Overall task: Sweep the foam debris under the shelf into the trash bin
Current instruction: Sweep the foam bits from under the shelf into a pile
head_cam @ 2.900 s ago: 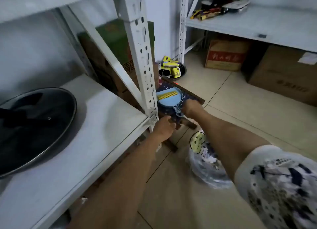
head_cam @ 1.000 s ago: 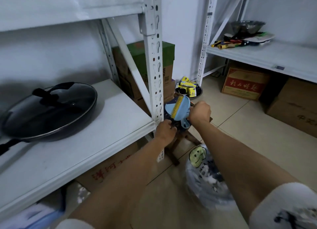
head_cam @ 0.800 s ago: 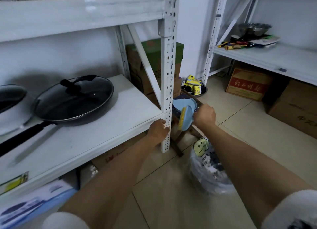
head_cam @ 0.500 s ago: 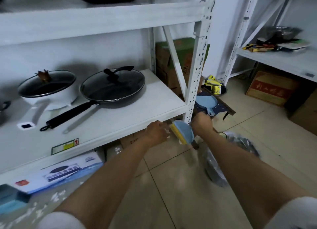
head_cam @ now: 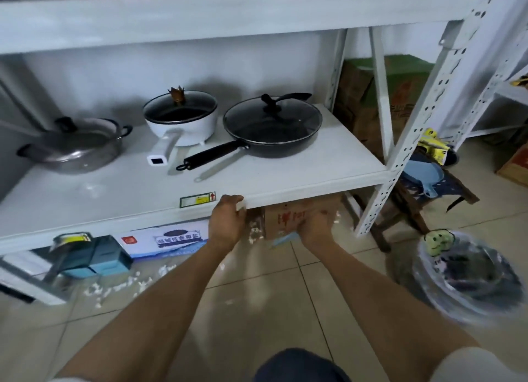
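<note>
White foam bits (head_cam: 255, 233) lie on the tiled floor under the low shelf (head_cam: 300, 187), and more foam crumbs (head_cam: 114, 287) are scattered to the left. My left hand (head_cam: 227, 224) grips the shelf's front edge. My right hand (head_cam: 315, 227) is low in front of a cardboard box (head_cam: 288, 216), blurred, and holds the blue hand brush (head_cam: 284, 236), whose edge peeks out beneath it. The trash bin (head_cam: 428, 278), lined with a clear bag, stands on the floor at the right. A blue dustpan (head_cam: 423, 176) lies on a dark stool behind the shelf post.
A lidded frying pan (head_cam: 271, 130), a white pot (head_cam: 183, 118) and a steel pot (head_cam: 74, 147) sit on the shelf. Under it are a white printed box (head_cam: 171, 238) and a teal item (head_cam: 94, 256). The perforated post (head_cam: 400, 158) stands right of my hands.
I have lifted the brush off the dustpan on the stool and brought it left and down to the floor by the cardboard box. My left hand slid left along the shelf edge.
</note>
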Demonstrator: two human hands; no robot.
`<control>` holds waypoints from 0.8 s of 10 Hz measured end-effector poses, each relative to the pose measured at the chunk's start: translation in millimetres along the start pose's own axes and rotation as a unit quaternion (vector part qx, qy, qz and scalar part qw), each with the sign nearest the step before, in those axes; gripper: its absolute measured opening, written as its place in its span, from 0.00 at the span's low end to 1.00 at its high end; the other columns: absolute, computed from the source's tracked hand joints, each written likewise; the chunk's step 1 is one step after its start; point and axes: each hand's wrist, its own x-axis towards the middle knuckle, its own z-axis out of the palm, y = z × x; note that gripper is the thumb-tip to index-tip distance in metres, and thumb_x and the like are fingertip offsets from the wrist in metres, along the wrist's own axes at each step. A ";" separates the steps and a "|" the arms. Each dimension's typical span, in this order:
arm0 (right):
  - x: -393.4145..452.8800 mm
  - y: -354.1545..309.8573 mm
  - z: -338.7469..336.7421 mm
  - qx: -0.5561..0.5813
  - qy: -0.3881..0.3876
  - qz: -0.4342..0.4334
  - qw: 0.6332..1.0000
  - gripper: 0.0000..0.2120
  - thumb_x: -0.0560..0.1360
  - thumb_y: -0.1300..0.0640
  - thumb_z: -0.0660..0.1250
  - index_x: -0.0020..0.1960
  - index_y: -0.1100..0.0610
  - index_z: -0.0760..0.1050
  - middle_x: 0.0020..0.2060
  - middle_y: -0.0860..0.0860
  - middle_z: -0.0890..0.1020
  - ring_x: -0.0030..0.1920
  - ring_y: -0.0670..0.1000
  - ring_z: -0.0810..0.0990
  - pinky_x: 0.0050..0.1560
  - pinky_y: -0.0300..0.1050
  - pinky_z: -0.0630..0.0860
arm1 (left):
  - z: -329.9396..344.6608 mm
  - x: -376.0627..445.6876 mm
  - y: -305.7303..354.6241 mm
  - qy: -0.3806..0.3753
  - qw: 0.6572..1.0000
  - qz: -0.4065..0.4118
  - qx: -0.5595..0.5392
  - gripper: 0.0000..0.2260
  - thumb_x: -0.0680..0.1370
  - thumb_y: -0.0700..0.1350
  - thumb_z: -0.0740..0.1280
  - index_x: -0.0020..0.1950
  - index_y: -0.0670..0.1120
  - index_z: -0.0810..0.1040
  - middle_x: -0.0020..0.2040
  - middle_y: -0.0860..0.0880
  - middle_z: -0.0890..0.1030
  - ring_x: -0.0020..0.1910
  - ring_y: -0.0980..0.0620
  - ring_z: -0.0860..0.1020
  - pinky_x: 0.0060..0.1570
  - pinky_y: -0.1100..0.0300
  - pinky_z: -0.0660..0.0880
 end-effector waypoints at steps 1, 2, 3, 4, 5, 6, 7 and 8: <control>6.5 -3.3 34.6 -0.045 -0.058 0.014 0.997 0.09 0.77 0.65 0.61 0.41 0.63 0.77 0.51 0.60 0.83 0.45 0.53 0.78 0.42 0.42 0.71 | 2.2 8.6 -17.7 0.026 0.996 0.053 0.062 0.17 0.79 0.41 0.63 0.67 0.45 0.73 0.68 0.45 0.73 0.67 0.45 0.72 0.65 0.55 0.70; 12.1 3.6 66.8 -0.037 -0.050 -0.028 0.998 0.11 0.79 0.63 0.59 0.55 0.65 0.77 0.54 0.61 0.80 0.55 0.60 0.79 0.53 0.45 0.73 | 12.1 22.6 -26.8 0.029 0.987 0.111 0.115 0.19 0.79 0.41 0.63 0.70 0.46 0.71 0.72 0.46 0.70 0.71 0.46 0.68 0.72 0.53 0.65; 18.0 7.7 89.3 -0.074 -0.076 -0.055 0.993 0.12 0.79 0.63 0.57 0.56 0.65 0.77 0.54 0.62 0.80 0.56 0.61 0.78 0.55 0.46 0.73 | 24.9 38.7 -35.2 0.045 0.972 0.171 0.156 0.18 0.78 0.40 0.65 0.69 0.43 0.72 0.70 0.43 0.72 0.70 0.43 0.71 0.74 0.50 0.61; 31.3 10.3 113.1 -0.079 -0.090 -0.072 0.990 0.13 0.79 0.65 0.56 0.58 0.66 0.76 0.57 0.63 0.79 0.58 0.61 0.77 0.57 0.48 0.72 | 36.2 51.8 -49.3 0.061 0.960 0.206 0.180 0.15 0.79 0.41 0.64 0.65 0.43 0.75 0.67 0.43 0.76 0.67 0.44 0.74 0.73 0.50 0.64; 45.8 8.4 134.8 -0.093 -0.099 -0.090 0.987 0.13 0.79 0.66 0.56 0.59 0.66 0.75 0.58 0.63 0.77 0.60 0.62 0.76 0.58 0.50 0.71 | 45.5 60.7 -67.3 0.087 0.951 0.233 0.182 0.15 0.80 0.43 0.59 0.63 0.43 0.78 0.63 0.44 0.80 0.63 0.45 0.78 0.69 0.50 0.71; 56.4 -1.6 149.3 -0.100 -0.114 -0.096 0.984 0.13 0.79 0.67 0.56 0.59 0.66 0.75 0.57 0.64 0.78 0.59 0.63 0.77 0.57 0.50 0.73 | 53.9 66.1 -82.4 0.106 0.943 0.264 0.175 0.14 0.79 0.42 0.60 0.62 0.44 0.79 0.63 0.46 0.81 0.62 0.46 0.79 0.65 0.50 0.75; 76.8 -3.4 169.5 -0.115 -0.140 -0.091 0.979 0.14 0.80 0.66 0.54 0.60 0.67 0.74 0.58 0.64 0.78 0.59 0.62 0.77 0.58 0.50 0.73 | 63.4 70.2 -93.5 0.138 0.937 0.282 0.153 0.17 0.77 0.36 0.63 0.65 0.45 0.78 0.65 0.47 0.79 0.64 0.47 0.78 0.65 0.51 0.75; 95.5 -9.3 183.2 -0.142 -0.144 -0.107 0.973 0.12 0.80 0.63 0.59 0.61 0.64 0.75 0.58 0.60 0.81 0.58 0.59 0.80 0.60 0.48 0.76 | 72.2 72.9 -97.5 0.180 0.929 0.292 0.141 0.21 0.74 0.31 0.61 0.65 0.45 0.77 0.65 0.47 0.79 0.65 0.48 0.77 0.65 0.51 0.74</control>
